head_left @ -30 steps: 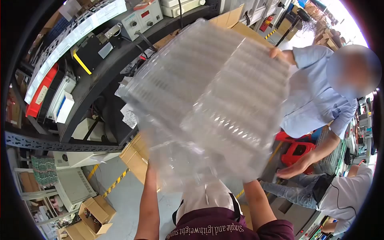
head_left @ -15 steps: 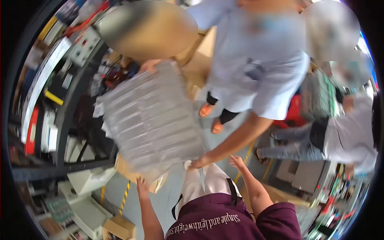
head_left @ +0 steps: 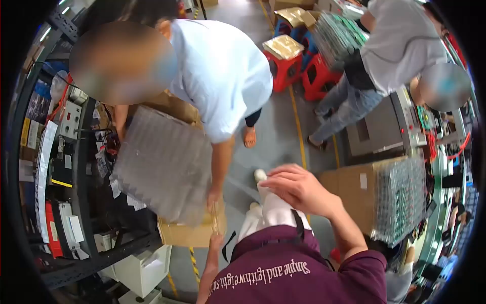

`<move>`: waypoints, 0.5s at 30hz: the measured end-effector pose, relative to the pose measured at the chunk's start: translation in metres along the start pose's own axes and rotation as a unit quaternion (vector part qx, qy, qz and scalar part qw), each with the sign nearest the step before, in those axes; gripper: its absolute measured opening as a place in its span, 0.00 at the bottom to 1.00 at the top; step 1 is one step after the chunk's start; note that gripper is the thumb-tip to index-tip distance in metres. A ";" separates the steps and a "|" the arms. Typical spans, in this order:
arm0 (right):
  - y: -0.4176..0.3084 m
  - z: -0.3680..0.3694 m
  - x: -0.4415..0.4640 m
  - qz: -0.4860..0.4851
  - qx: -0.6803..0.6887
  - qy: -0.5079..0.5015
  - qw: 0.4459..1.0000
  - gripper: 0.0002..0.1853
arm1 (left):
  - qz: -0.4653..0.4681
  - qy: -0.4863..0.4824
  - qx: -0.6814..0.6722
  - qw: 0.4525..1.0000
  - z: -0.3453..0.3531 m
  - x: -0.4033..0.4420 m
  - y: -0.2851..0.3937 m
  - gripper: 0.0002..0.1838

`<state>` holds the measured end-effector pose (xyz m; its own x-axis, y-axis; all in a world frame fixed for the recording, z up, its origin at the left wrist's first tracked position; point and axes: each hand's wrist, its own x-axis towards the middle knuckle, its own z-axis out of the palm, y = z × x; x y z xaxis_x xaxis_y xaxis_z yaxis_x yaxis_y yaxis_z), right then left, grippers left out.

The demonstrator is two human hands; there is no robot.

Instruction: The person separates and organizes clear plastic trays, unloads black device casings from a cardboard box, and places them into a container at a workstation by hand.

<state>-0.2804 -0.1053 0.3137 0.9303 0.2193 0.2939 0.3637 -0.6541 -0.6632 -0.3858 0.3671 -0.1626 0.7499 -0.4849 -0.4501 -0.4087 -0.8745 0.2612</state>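
A co-worker [head_left: 217, 76] in light blue grips clear plastic trays [head_left: 162, 162] over a cardboard box [head_left: 185, 234]. The right hand [head_left: 296, 186] is raised, empty, fingers loosely extended; the left hand [head_left: 216, 240] is by the box, its finger opening unclear.

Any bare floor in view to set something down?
Yes: floor between the nearer co-worker's sandalled foot and the yellow line, with red stools beyond. Crowded: left shelving, and around the plastic trays and carton.

Plastic trays [head_left: 162, 162] blurred; nearer co-worker's head [head_left: 124, 63] blurred; left forearm [head_left: 208, 276] cut by bottom edge.
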 end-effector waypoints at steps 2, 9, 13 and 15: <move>-0.079 -0.033 0.009 -0.110 -0.015 0.063 0.992 0.12 | -0.244 -0.082 -0.715 0.650 -0.032 0.026 0.009 0.11; -0.199 -0.091 -0.050 -0.209 -0.142 0.236 0.938 0.11 | -0.237 -0.061 -0.638 0.730 -0.108 0.057 0.058 0.22; -0.189 -0.098 -0.048 -0.284 -0.240 0.288 0.882 0.08 | -0.223 -0.082 -0.613 0.754 -0.077 0.049 0.064 0.21; -0.177 -0.096 -0.036 -0.403 -0.312 0.381 0.772 0.08 | -0.116 -0.112 -0.608 0.777 -0.018 0.053 0.037 0.22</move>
<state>-0.3825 -0.0667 0.4862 0.0306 0.4033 0.9145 0.4947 -0.8012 0.3368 -0.3521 0.3094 -0.1618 0.5658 -0.4248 -0.7066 0.6196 -0.3464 0.7044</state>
